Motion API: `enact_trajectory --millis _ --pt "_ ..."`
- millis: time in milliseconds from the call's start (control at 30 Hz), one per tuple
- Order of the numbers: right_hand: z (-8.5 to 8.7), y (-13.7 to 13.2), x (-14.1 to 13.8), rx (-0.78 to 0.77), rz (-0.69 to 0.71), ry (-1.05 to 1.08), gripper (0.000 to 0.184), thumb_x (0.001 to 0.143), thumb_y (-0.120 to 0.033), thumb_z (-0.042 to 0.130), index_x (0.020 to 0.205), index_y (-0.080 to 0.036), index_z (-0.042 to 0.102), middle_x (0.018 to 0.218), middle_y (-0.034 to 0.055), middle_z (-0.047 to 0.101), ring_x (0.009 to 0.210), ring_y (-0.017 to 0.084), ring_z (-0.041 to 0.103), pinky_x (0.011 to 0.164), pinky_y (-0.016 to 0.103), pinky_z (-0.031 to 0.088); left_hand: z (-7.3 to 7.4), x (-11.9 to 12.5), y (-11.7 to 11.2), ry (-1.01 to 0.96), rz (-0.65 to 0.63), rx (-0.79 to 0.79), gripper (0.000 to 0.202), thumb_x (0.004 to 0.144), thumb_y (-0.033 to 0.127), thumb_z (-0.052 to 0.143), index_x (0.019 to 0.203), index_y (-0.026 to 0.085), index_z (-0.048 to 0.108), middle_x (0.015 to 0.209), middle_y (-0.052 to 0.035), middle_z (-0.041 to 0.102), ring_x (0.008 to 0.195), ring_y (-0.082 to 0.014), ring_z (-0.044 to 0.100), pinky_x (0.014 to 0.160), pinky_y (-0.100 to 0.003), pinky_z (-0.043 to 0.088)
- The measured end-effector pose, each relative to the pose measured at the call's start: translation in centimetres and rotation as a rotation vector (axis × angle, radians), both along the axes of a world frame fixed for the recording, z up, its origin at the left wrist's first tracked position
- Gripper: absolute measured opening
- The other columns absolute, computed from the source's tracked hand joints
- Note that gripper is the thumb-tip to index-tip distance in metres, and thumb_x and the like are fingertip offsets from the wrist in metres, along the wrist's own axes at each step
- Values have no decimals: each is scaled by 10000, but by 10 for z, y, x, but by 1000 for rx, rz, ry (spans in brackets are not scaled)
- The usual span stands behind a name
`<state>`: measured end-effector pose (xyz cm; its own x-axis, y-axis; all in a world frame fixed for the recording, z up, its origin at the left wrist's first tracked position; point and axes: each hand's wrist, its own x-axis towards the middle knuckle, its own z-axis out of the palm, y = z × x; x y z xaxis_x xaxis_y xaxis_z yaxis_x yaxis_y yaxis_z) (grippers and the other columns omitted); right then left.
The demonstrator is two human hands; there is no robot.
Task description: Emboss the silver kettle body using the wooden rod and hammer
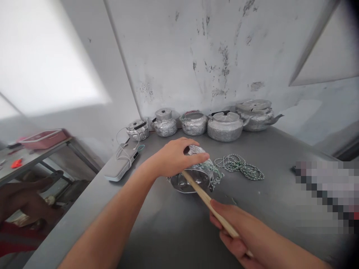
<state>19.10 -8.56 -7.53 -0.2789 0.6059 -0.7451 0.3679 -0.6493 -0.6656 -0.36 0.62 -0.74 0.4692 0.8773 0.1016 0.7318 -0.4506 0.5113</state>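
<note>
A silver, hammered-looking metal pot (179, 185) lies tipped on the grey table, its round mouth facing me. Green-and-white cord (215, 178) is wound about its upper and right side. My left hand (179, 155) lies over the top of the pot and holds it, thumb and forefinger stretched to the right; the other fingertips are partly hidden. In my right hand (232, 228) is a wooden stick (198, 189), gripped near its lower end. The stick's far end reaches the pot's mouth beneath my left hand, where its tip is hidden.
Along the wall stand several silver kettles and pots, among them a lidded kettle (225, 127). A loose bundle of cord (241, 167) lies right of the pot. At left are a grey power bank with a cable (119, 164) and a side table holding a pink basket (43, 139). A blurred-out patch covers the right.
</note>
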Motion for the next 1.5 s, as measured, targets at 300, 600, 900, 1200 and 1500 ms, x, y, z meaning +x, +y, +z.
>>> enact_trajectory --millis 300,600,900,1200,1500 --pt "-2 2 3 -34 -65 52 426 1014 -599 244 890 -249 453 526 -109 358 350 52 137 310 186 187 -1 0 0 -7 -4 14 629 929 693 535 1360 244 630 1439 -58 600 1294 -305 551 1085 -409 428" --pt "-1 3 1 -12 -51 -11 448 1033 -569 155 915 -245 441 525 -103 367 346 52 177 319 176 164 -1 -1 1 4 -7 16 654 924 719 512 1366 251 629 1450 -60 591 1287 -316 557 1072 -417 443" --pt "-4 2 2 -10 -51 16 455 1043 -581 157 913 -246 437 533 -112 362 356 48 130 322 180 146 0 0 0 8 -6 6 641 928 701 520 1372 250 624 1455 -58 588 1295 -314 553 1080 -415 436" --pt "3 -2 -1 30 8 19 454 1047 -557 181 957 -225 478 527 -121 351 332 41 162 302 149 213 1 1 0 10 -2 0 628 928 690 527 1365 250 624 1455 -61 588 1307 -313 543 1097 -422 426" --pt "-5 1 3 26 9 38 487 1018 -642 192 887 -246 445 538 -113 358 353 50 155 305 178 257 -2 0 1 -27 -6 10 619 928 690 548 1350 247 637 1439 -55 598 1289 -303 553 1090 -423 424"
